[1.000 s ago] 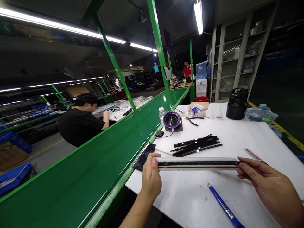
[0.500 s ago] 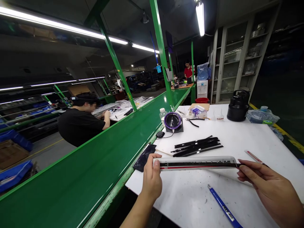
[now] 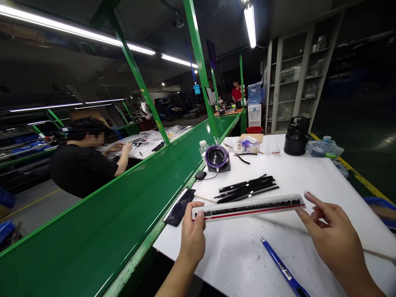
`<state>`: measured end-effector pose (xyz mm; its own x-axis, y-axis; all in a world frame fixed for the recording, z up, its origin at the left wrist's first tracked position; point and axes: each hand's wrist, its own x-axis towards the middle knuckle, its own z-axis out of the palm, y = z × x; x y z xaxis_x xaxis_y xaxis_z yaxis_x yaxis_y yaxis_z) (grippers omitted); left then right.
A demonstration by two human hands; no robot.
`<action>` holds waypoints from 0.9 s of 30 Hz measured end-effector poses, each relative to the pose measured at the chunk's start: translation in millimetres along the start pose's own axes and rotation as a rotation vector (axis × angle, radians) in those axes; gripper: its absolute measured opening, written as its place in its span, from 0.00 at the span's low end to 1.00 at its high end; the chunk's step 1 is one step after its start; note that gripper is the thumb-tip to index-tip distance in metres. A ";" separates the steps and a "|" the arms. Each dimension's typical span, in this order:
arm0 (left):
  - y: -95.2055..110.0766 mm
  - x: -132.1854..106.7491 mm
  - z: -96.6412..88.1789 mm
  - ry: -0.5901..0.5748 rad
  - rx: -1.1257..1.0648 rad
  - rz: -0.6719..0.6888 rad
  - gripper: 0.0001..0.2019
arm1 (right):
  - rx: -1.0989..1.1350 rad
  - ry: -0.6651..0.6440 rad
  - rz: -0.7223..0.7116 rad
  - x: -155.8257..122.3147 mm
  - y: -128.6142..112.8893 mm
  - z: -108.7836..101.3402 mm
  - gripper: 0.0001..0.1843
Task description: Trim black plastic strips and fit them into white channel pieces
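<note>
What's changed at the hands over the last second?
The right hand has opened, letting go of the dark strip; the white bar now slopes up rightward. The left hand still grips the bar's left end; the blue tool and loose black strips stayed put.

Surface (image 3: pixel 229 247): open stretch left of blue knife (image 3: pixel 281 264), nearer than the held white bar (image 3: pixel 247 208); obstacles beyond the bar: loose black strips (image 3: pixel 247 189), purple-rimmed device (image 3: pixel 217 156), pliers (image 3: pixel 250 154); green partition (image 3: pixel 123 210) bounding left side.
</note>
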<state>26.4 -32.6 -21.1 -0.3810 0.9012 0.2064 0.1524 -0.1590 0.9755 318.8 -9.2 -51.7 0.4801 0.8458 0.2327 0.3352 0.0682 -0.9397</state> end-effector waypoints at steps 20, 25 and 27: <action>-30.7 5.4 30.3 -0.076 -0.154 -0.226 0.30 | 1.173 -0.351 0.551 0.2 -11.7 14.4 0.21; -40.2 22.2 15.0 -0.075 -0.136 -0.192 0.26 | 1.162 -0.309 0.514 -3.5 -12.8 16.8 0.20; -43.7 25.8 11.1 -0.097 -0.093 -0.169 0.24 | 1.146 -0.314 0.484 -5.6 -14.2 16.0 0.18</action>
<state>20.0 2.1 -59.3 -0.3036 0.9521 0.0353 0.0072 -0.0348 0.9994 298.4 -6.4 -43.7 0.0937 0.9891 -0.1132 -0.7798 0.0022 -0.6260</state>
